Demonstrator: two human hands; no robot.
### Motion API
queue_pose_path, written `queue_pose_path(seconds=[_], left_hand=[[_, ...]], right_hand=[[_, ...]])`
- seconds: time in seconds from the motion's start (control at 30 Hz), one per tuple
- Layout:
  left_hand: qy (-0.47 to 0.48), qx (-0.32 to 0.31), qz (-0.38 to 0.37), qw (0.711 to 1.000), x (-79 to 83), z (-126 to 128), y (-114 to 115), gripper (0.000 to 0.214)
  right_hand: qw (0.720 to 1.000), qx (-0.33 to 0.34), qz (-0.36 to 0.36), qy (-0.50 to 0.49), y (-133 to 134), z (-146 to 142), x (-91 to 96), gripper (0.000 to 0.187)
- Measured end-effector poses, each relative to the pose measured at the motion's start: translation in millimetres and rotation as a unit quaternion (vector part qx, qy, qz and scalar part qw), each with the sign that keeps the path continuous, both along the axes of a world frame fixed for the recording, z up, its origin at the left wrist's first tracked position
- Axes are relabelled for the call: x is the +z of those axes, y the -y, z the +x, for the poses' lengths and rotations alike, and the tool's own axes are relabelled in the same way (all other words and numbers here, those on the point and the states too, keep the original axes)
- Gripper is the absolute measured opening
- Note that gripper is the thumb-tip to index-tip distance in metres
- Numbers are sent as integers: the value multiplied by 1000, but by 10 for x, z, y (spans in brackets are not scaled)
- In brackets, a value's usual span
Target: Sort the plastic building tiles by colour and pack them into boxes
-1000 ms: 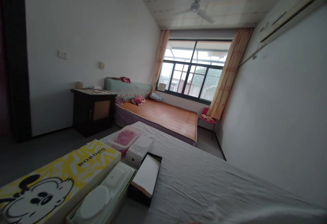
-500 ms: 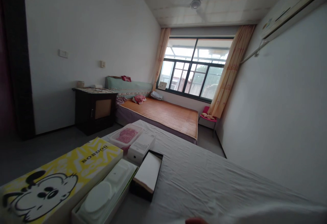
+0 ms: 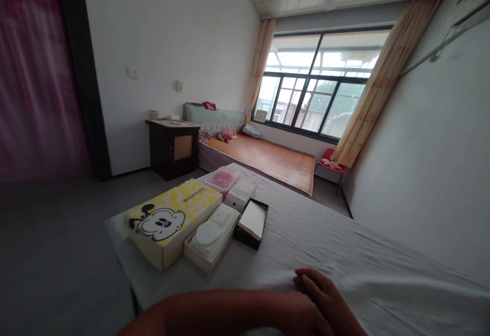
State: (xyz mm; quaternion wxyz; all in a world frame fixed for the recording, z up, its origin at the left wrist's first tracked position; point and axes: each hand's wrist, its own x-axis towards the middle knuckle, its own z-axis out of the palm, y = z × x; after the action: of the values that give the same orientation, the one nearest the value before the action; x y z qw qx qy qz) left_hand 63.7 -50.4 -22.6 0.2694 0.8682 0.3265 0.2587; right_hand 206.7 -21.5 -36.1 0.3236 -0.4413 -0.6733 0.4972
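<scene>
My left forearm (image 3: pixel 214 313) crosses the bottom of the view from the left, low over the grey sheet of the near bed (image 3: pixel 329 244). At its end lies my right hand (image 3: pixel 321 297), coming in from the lower right. Its fingers are stretched close together and point up-left, and they hold nothing. My left hand's fingers are hidden under it. The nearest things are a black box with a white insert (image 3: pixel 251 222), a white tray with a round white part (image 3: pixel 211 236) and a yellow cartoon box marked BOBDOG (image 3: pixel 172 218).
Behind those sit a clear tub with pink contents (image 3: pixel 223 178) and a white box (image 3: pixel 242 191). Farther back are a bed with an orange mat (image 3: pixel 268 157), a dark cabinet (image 3: pixel 172 147), a pink chair (image 3: pixel 332 168) and a window (image 3: pixel 317 96). A white wall runs along the right.
The view has tilted down and pulled back, so the boxes look smaller and farther. My forearm and hand have come into view at the bottom, where only a fingertip showed before.
</scene>
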Motion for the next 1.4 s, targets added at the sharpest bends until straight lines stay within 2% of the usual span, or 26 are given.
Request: queue_pose_path(seconds=[0.07, 0.1, 0.17, 0.23, 0.3, 0.4, 0.5, 0.57, 0.67, 0.77, 0.87, 1.0, 1.13, 1.23, 1.4], left_hand=[[-90, -145, 54, 984, 89, -184, 69, 14], [-124, -178, 82, 973, 138, -290, 116, 19], [-147, -177, 100, 968, 232, -519, 219, 25], [-142, -132, 80, 978, 306, -740, 314, 25], [-143, -65, 69, 985, 350, -928, 384, 23], [-187, 39, 100, 977, 365, -1138, 432, 18], [-226, 120, 141, 956, 375, -1281, 413, 16], [-231, 165, 159, 946, 404, -1341, 366, 17], [-228, 231, 176, 929, 462, -1370, 256, 20], [-219, 283, 181, 916, 479, -1331, 122, 24], [-235, 289, 178, 911, 437, -1240, -10, 25], [-273, 275, 173, 905, 382, -1075, -166, 19], [-292, 292, 160, 897, 386, -953, -288, 17], [-310, 297, 142, 892, 396, -921, -351, 18], [-327, 279, 135, 893, 409, -884, -370, 15]], right_hand=[[997, -3, 53, 57, -43, -162, 102, 46], [992, -10, 98, 81, -72, -278, 169, 44], [971, -29, 210, 111, -138, -567, 305, 38], [938, -37, 315, 142, -201, -900, 407, 37], [903, -43, 379, 198, -252, -1219, 451, 43], [861, -52, 405, 303, -300, -1560, 443, 47], [831, -56, 412, 369, -329, -1666, 456, 26], [818, -77, 431, 372, -352, -1612, 512, 20], [816, -148, 452, 327, -413, -1373, 615, 27], [840, -278, 388, 257, -506, -971, 611, 36], [864, -369, 294, 174, -577, -485, 421, 47], [879, -412, 217, 103, -555, 57, 19, 57], [881, -437, 175, 50, -483, 310, -244, 62], [885, -439, 153, 23, -468, 332, -270, 62], [897, -416, 148, 19, -478, 266, -187, 58]])
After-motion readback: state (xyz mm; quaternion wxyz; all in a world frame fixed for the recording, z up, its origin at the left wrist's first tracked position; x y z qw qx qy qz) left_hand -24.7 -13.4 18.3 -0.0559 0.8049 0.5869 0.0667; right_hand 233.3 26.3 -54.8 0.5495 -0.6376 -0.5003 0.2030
